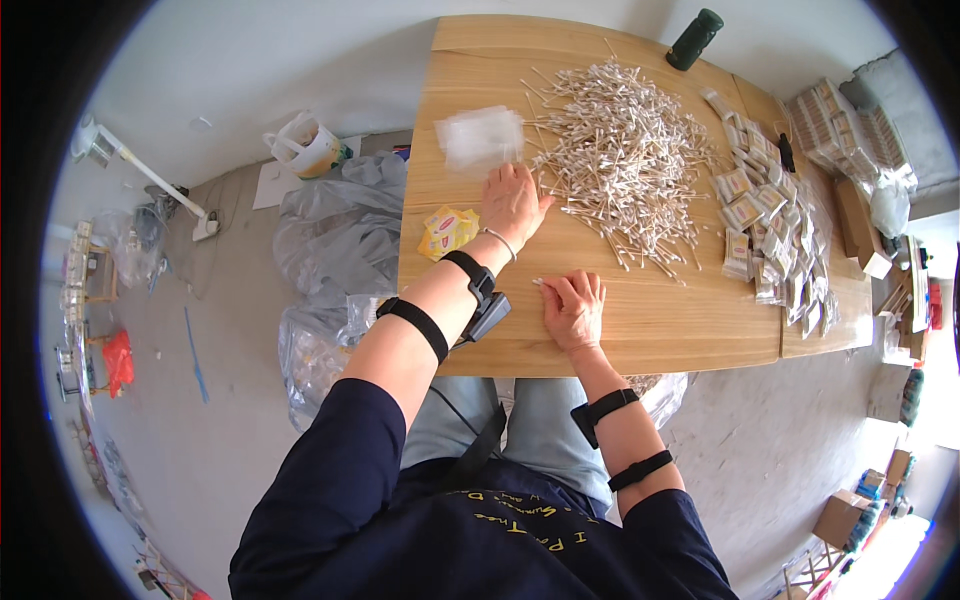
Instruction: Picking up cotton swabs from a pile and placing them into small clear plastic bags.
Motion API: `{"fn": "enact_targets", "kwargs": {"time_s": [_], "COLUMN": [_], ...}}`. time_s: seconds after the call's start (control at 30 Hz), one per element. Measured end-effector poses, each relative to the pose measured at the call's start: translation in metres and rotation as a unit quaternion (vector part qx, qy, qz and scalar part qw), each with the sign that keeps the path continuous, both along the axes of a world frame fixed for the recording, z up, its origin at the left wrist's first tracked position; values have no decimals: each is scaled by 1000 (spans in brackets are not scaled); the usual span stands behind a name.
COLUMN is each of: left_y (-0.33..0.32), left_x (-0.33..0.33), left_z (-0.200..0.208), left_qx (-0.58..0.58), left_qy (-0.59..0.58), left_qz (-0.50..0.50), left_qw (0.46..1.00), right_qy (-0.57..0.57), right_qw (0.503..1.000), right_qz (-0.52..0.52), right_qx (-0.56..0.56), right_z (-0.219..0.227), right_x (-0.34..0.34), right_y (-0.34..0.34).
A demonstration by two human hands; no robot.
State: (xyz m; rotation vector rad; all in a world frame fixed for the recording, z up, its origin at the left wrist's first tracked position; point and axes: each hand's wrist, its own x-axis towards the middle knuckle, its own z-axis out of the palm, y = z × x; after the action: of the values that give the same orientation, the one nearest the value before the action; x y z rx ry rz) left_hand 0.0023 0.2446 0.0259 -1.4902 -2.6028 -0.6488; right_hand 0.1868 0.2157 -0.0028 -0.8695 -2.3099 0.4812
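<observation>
Head view: nearest, on the bare near part of the wooden worktop (680, 325), the right hand (575, 315) is rested with its fingers curled under. A small white tip (538, 282) is seen beside its thumb; whether it is pinched in that grip cannot be told. Farther left, printed yellow cards (449, 232) are gathered near the worktop's left edge, just beside the left wrist. The left hand (512, 208) is extended past them, its grip spread: the fingers are stretched forward, the thumb is held apart, and the fingertips are placed at the near edge of a stack of clear plastic bags (482, 138). To the right of these bags, a large loose pile of white-tipped cotton swabs (625, 160) is spread over the middle of the worktop. Beyond the pile's right side, many filled packets (775, 215) are heaped. At the far edge, a dark green cylindrical container (694, 39) is seen.
</observation>
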Motion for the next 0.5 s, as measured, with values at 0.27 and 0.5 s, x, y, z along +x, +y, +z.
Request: {"fn": "enact_targets", "kwargs": {"time_s": [0.27, 0.5], "left_y": [-4, -76], "left_x": [4, 23], "left_z": [-31, -31], "left_qx": [159, 139], "left_qy": [-107, -159], "left_qz": [-26, -127], "left_qw": [981, 969], "right_qy": [13, 1], "right_qw": [1000, 999], "right_qz": [6, 32], "right_qx": [-1, -2], "right_z": [6, 4], "right_x": [-5, 3], "right_y": [-4, 1]}}
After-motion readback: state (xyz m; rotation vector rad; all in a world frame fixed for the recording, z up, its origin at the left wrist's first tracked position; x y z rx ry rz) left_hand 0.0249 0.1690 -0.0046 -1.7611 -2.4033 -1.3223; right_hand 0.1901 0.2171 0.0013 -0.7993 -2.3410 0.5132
